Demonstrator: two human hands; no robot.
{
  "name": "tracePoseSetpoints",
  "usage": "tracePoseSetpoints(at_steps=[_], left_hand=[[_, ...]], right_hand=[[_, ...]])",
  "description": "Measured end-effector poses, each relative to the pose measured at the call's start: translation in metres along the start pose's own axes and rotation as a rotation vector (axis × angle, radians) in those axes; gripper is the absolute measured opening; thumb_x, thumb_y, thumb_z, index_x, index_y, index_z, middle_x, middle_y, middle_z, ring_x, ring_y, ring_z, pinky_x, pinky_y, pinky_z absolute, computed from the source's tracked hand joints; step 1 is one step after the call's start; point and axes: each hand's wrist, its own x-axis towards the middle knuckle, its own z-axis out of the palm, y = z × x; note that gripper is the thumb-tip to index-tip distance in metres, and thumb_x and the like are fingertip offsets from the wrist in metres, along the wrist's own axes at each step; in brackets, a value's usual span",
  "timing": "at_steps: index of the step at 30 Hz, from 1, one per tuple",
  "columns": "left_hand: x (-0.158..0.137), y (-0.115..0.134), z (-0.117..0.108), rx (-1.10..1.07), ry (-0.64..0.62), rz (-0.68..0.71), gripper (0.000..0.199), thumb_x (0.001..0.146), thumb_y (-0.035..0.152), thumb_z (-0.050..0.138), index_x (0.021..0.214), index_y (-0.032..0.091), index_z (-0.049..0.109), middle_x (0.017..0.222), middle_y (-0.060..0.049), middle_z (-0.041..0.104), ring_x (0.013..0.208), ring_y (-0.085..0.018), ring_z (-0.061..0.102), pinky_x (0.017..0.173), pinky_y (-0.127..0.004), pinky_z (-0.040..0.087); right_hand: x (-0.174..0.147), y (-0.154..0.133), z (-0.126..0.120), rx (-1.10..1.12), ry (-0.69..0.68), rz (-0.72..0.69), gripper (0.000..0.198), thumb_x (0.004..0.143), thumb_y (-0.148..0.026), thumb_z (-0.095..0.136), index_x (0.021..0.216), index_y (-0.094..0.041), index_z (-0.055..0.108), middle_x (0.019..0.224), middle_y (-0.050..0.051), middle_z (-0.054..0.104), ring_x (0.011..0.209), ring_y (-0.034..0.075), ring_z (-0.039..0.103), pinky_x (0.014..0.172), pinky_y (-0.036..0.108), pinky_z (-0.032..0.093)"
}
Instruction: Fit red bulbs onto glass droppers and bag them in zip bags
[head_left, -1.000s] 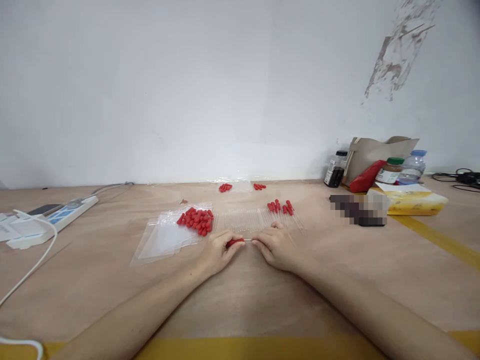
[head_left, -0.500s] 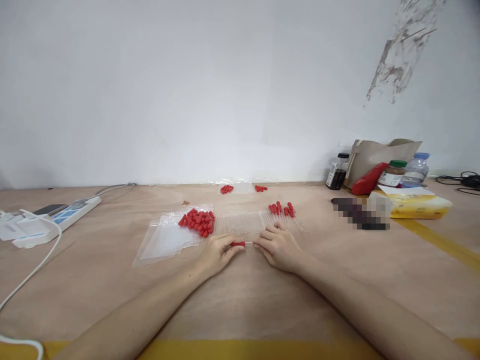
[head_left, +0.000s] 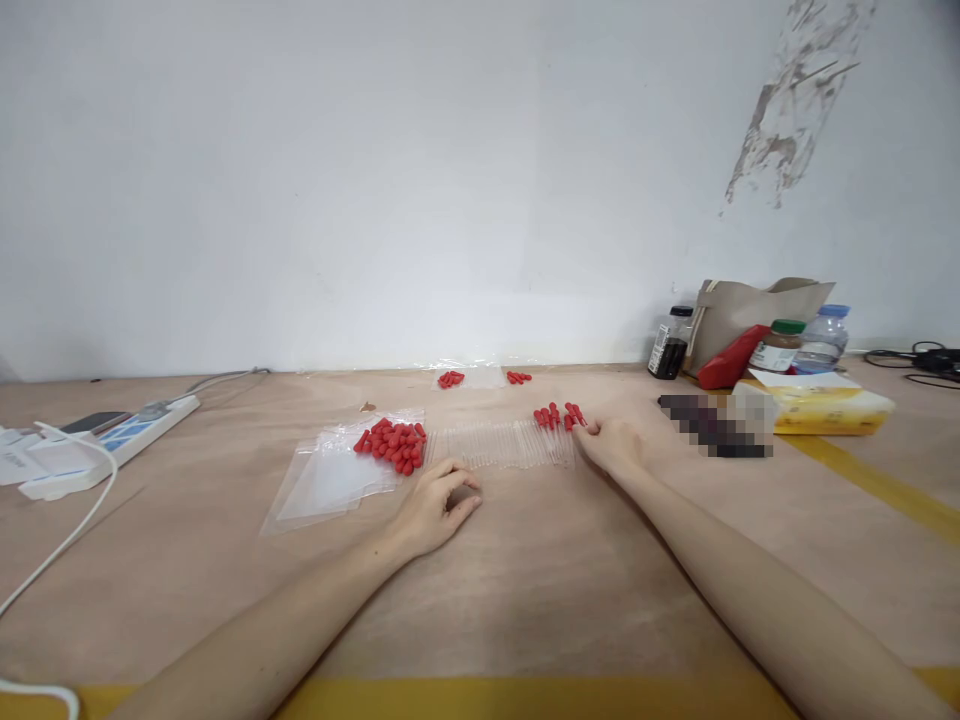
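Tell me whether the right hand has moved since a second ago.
Yes. The right hand went right and away from the person, from beside the left hand to the finished droppers.

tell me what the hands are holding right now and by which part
The right hand rests its fingertips at the red-capped droppers; whether it grips one cannot be told. The left hand lies loosely curled on the table, with nothing visible in it.

Bare table surface [head_left: 525,570] is left between the two forearms, right up to the row of clear glass tubes [head_left: 499,445]. That row is flanked by a heap of red rubber bulbs [head_left: 392,441] on plastic bags [head_left: 330,478] and by finished droppers [head_left: 559,415]. The far right is crowded by bottles [head_left: 670,342], a paper bag [head_left: 757,305] and a tissue pack [head_left: 825,405]; the far left is taken by a power strip [head_left: 112,435].
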Motion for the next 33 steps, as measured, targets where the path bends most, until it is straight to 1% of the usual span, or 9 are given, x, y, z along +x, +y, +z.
tracePoseSetpoints(at_steps=[5,9,13,17,20,25,28,33], left_hand=[[0.0,0.0,0.0,0.01,-0.021,-0.001,0.008,0.078,0.017,0.053,0.082,0.02,0.06,0.09,-0.003,0.056,0.082,-0.016,0.054,0.073,-0.029,0.043],[0.0,0.0,0.0,0.005,-0.024,-0.003,0.008,0.079,0.018,0.053,0.081,0.019,0.06,0.089,-0.003,0.056,0.081,-0.015,0.054,0.072,-0.028,0.043],[0.0,0.0,0.0,-0.003,-0.033,0.0,0.008,0.079,0.018,0.052,0.08,0.019,0.06,0.088,-0.003,0.056,0.079,-0.015,0.054,0.07,-0.027,0.043],[0.0,0.001,0.0,-0.011,-0.044,-0.005,0.009,0.08,0.019,0.051,0.079,0.019,0.06,0.086,-0.003,0.057,0.077,-0.015,0.054,0.069,-0.028,0.043],[0.0,0.001,0.0,-0.015,-0.05,-0.011,0.01,0.081,0.018,0.05,0.079,0.019,0.06,0.086,-0.003,0.057,0.078,-0.015,0.054,0.07,-0.028,0.043],[0.0,0.0,0.001,-0.007,-0.034,-0.005,0.009,0.08,0.019,0.051,0.081,0.019,0.06,0.087,-0.004,0.058,0.08,-0.016,0.054,0.072,-0.03,0.043],[0.001,0.0,0.0,-0.002,-0.034,-0.005,0.009,0.08,0.019,0.051,0.08,0.019,0.06,0.087,-0.004,0.058,0.08,-0.016,0.054,0.072,-0.03,0.043],[0.0,0.001,0.0,0.002,-0.026,-0.021,0.008,0.079,0.02,0.053,0.079,0.02,0.061,0.086,-0.003,0.057,0.079,-0.016,0.054,0.071,-0.029,0.042]], right_hand=[[0.0,0.0,0.003,-0.037,-0.018,0.005,0.038,0.071,-0.052,0.046,0.071,-0.02,0.067,0.08,0.01,0.065,0.082,0.025,0.058,0.071,0.034,0.036],[-0.002,0.0,0.002,-0.02,0.01,-0.017,0.036,0.07,-0.053,0.047,0.069,-0.02,0.063,0.077,0.008,0.063,0.079,0.024,0.058,0.071,0.034,0.036],[-0.007,-0.003,0.004,0.004,0.043,-0.101,0.024,0.07,-0.043,0.049,0.072,-0.022,0.06,0.074,0.003,0.063,0.078,0.022,0.058,0.075,0.036,0.033],[-0.013,-0.007,0.005,0.014,0.022,-0.164,0.018,0.071,-0.034,0.048,0.073,-0.023,0.062,0.073,0.002,0.064,0.078,0.022,0.058,0.079,0.038,0.031],[-0.015,-0.011,0.002,0.006,-0.008,-0.182,0.018,0.071,-0.032,0.048,0.07,-0.023,0.064,0.074,0.003,0.065,0.077,0.022,0.058,0.08,0.039,0.03],[-0.015,-0.015,-0.002,-0.038,-0.05,-0.139,0.022,0.072,-0.033,0.047,0.068,-0.021,0.065,0.074,0.005,0.065,0.076,0.023,0.058,0.08,0.041,0.031],[-0.015,-0.015,-0.003,-0.066,-0.06,-0.145,0.024,0.073,-0.033,0.047,0.066,-0.02,0.065,0.072,0.006,0.065,0.076,0.024,0.058,0.079,0.043,0.03],[-0.015,-0.014,-0.002,-0.143,-0.063,-0.184,0.027,0.077,-0.032,0.043,0.072,-0.015,0.064,0.071,0.011,0.062,0.076,0.026,0.059,0.076,0.043,0.031]])
